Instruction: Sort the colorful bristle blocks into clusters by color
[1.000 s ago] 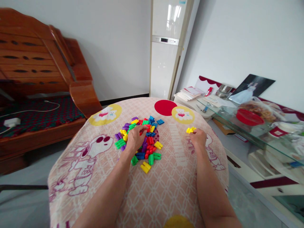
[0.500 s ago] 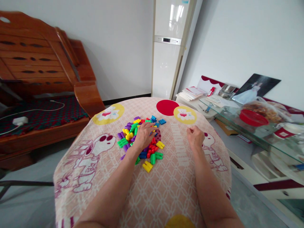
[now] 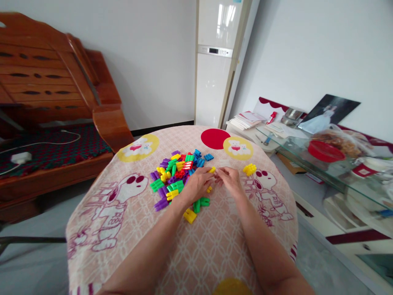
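A loose pile of red, green, blue, purple and yellow plastic building blocks lies on the tablecloth. At the pile's right edge, my left hand is closed, with a small yellow building block at its fingertips. My right hand faces it, fingers bunched close to that block. Whether they touch it or grip something else is hidden. To the right of both hands rests a cluster of yellow blocks. One yellow block lies under my left wrist's side, nearest to me.
The round table wears a patterned tablecloth. A wooden bench stands at the left, and a tall white cabinet-like appliance at the back. On the right, a glass-topped stand carries papers, a red bowl and a photo.
My left hand has moved from over the pile toward the right, now with a yellow block. My right hand has come left to meet it, and a yellow cluster shows where it was.
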Demonstrator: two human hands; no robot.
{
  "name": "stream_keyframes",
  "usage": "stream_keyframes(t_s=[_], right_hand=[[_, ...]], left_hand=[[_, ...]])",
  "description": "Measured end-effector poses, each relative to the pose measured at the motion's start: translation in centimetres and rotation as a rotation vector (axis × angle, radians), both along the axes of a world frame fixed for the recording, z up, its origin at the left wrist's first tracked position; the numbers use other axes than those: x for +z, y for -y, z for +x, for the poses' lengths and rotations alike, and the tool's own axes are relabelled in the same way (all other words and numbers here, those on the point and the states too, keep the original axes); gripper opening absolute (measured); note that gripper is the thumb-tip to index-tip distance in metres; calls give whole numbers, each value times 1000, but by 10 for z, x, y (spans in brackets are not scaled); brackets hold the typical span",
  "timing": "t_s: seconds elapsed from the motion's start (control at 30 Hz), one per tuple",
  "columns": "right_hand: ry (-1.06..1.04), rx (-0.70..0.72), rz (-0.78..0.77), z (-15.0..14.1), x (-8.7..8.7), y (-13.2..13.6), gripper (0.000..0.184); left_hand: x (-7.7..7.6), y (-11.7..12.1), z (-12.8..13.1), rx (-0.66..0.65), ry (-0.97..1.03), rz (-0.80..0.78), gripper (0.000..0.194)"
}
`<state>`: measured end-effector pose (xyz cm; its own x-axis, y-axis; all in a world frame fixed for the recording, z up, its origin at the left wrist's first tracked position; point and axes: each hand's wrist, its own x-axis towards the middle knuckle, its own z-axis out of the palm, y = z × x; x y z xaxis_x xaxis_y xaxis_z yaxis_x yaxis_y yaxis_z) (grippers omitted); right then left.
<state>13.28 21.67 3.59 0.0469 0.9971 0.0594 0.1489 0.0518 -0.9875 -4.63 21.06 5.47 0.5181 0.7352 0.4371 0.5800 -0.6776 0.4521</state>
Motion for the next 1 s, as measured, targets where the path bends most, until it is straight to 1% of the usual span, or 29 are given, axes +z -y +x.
stream_keyframes(t_s=[0.1,0.2,0.27,0.4,0.53,0.63,0.7,0.77,0.83,0.9,0.97,1.0], right_hand=[[-37,-22,-32,-1,0,0,36],[35,-52,-6,3,0,-1,29],[80,-71,1,5,-1,-2,27],[120,-80,-34,6,-5,-4,20],[218,-69,18,6,-6,-4,13],[243,-25,49,4,-6,-3,12],[254,-39,69,5,-4,-4,12],[274,-144,126,15,0,-5,13],[294,-338,235,34,6,-7,17],[332,-566,355,61,11,-8,21],[453,-764,416,90,16,-6,22],[541,-828,405,104,17,-5,22]], left_hand=[[-4,4,9,-130,-7,-27,23],[-5,6,11,-195,-6,-21,25],[-4,6,10,-212,-19,-30,28],[-1,8,9,-247,-74,-74,30],[2,9,10,-254,-71,-106,32],[1,8,10,-263,-64,-133,29],[-1,7,8,-259,-62,-130,27],[-5,5,5,-217,-36,-111,29],[-8,3,2,-149,-4,-99,30],[-10,0,-1,-90,18,-101,30],[-10,-1,-3,-66,32,-105,29],[-9,-1,-3,-59,41,-105,29]])
